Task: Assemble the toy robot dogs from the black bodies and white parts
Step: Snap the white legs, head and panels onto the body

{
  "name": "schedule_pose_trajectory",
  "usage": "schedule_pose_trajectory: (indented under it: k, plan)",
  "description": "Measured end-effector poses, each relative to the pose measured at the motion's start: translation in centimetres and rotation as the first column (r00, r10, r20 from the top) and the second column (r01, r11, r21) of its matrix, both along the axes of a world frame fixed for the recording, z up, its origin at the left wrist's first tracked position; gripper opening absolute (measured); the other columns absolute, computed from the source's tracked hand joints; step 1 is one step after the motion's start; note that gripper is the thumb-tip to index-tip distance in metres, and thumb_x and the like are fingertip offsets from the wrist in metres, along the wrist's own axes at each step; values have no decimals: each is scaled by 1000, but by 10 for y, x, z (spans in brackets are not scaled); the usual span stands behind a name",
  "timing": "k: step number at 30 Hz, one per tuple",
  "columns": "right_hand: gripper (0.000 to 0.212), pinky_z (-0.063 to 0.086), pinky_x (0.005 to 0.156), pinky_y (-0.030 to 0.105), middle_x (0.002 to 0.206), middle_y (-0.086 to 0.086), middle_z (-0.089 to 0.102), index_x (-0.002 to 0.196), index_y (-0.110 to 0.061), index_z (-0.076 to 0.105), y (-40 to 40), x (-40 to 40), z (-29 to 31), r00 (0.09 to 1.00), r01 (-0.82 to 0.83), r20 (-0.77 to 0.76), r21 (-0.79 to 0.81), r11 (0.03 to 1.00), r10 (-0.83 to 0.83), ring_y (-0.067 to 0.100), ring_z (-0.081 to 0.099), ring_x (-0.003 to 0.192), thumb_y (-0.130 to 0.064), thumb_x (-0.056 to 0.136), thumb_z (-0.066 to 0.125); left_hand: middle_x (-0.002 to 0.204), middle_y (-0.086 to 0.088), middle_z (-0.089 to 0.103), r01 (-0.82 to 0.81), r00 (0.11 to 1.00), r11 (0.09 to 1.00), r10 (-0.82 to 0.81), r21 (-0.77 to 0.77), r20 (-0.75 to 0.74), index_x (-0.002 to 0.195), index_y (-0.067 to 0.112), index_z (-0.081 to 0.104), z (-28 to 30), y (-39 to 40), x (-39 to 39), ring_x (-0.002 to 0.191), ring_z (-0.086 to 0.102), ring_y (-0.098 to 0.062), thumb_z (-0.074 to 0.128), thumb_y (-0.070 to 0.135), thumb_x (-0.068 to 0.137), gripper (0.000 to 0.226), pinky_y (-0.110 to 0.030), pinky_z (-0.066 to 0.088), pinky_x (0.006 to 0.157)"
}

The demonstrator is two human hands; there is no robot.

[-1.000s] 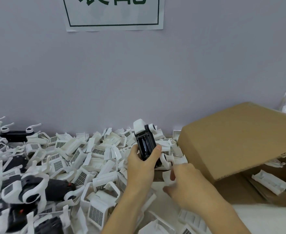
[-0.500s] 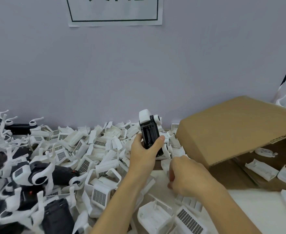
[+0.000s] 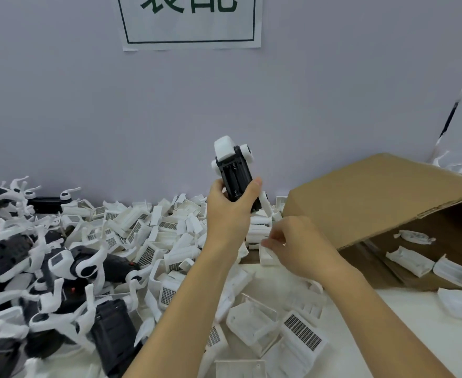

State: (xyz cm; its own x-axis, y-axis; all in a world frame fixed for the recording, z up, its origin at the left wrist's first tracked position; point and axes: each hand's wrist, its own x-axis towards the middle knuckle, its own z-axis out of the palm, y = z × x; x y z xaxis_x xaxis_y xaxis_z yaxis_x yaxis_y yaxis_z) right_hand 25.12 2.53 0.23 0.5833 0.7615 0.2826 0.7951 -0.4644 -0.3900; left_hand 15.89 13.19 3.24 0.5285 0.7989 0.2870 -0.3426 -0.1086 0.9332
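My left hand (image 3: 228, 214) grips a black robot dog body (image 3: 234, 177) and holds it upright above the pile, belly towards me, its white head on top and battery slot showing. My right hand (image 3: 295, 241) is lower and to the right, and its fingertips pinch a small white part (image 3: 268, 253) at the edge of the pile. A heap of loose white parts (image 3: 153, 236) covers the table from the centre to the left.
Several assembled black and white dogs (image 3: 33, 282) lie heaped at the left. A brown cardboard box (image 3: 374, 197) lies on its side at the right with white shells (image 3: 410, 261) inside. The grey wall stands close behind, with a paper sign (image 3: 191, 20) on it.
My left hand has lifted the black body higher above the pile. My right hand moved from the heap's edge and now pinches a white part.
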Motion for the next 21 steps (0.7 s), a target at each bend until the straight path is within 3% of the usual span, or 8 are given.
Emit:
schedule_pose_trajectory:
  k: [5, 8, 10, 12, 15, 18, 21]
  plan:
    - [25, 49, 68, 23, 73, -14, 67, 75, -25, 72, 3, -4, 9, 984, -25, -167, 197, 980, 58, 0, 61, 75, -37, 96, 66, 97, 0, 71, -32, 999, 999, 33, 13, -40, 106, 21, 60, 22, -14, -4, 87, 73, -18, 78, 39, 87, 31, -28, 56, 74]
    - [28, 50, 79, 27, 78, -9, 71, 77, -22, 72, 2, -12, 10, 952, -28, -292, 227, 974, 96, 3, 62, 83, -34, 99, 60, 97, 0, 70, -30, 995, 999, 33, 29, -95, 105, 20, 59, 30, -23, -6, 89, 73, -22, 78, 40, 86, 33, -36, 58, 82]
    - [30, 48, 76, 30, 81, -3, 69, 83, -17, 69, -1, -16, 7, 917, 9, -388, 242, 970, 88, 9, 61, 80, -34, 103, 54, 98, -2, 69, -30, 989, 999, 34, 27, -142, 102, 21, 58, 29, -29, -10, 91, 72, -24, 78, 42, 86, 33, -38, 58, 84]
    - [34, 47, 72, 33, 82, 2, 69, 90, -11, 67, -8, -20, 2, 868, 86, -491, 290, 953, 71, 16, 62, 74, -34, 105, 48, 100, -2, 70, -52, 983, 999, 52, 3, -175, 100, 23, 56, 23, -33, -19, 91, 72, -21, 78, 44, 85, 33, -36, 57, 82]
    - [38, 56, 75, 39, 90, 9, 74, 94, -9, 67, -24, -27, -12, 783, 259, -621, 360, 896, 23, 27, 69, 83, -35, 107, 42, 98, 2, 71, -80, 981, 995, 67, -65, -182, 102, 26, 58, 12, -36, -40, 85, 72, -12, 75, 47, 87, 31, -25, 51, 67]
    - [40, 56, 81, 51, 91, 16, 73, 94, -11, 67, -40, -35, -25, 689, 405, -725, 397, 824, 11, 33, 70, 85, -37, 107, 40, 102, 0, 72, -55, 981, 991, 32, -120, -191, 103, 28, 57, 6, -38, -60, 92, 70, -17, 62, 40, 95, 15, -25, 42, 65]
    - [42, 51, 62, 36, 79, 12, 73, 91, -9, 66, -47, -39, -24, 656, 441, -753, 425, 790, 39, 16, 66, 64, -36, 107, 39, 100, 5, 72, -26, 977, 995, 4, -100, -214, 104, 32, 56, -3, -44, -76, 95, 69, -14, 56, 31, 99, 5, -20, 41, 62]
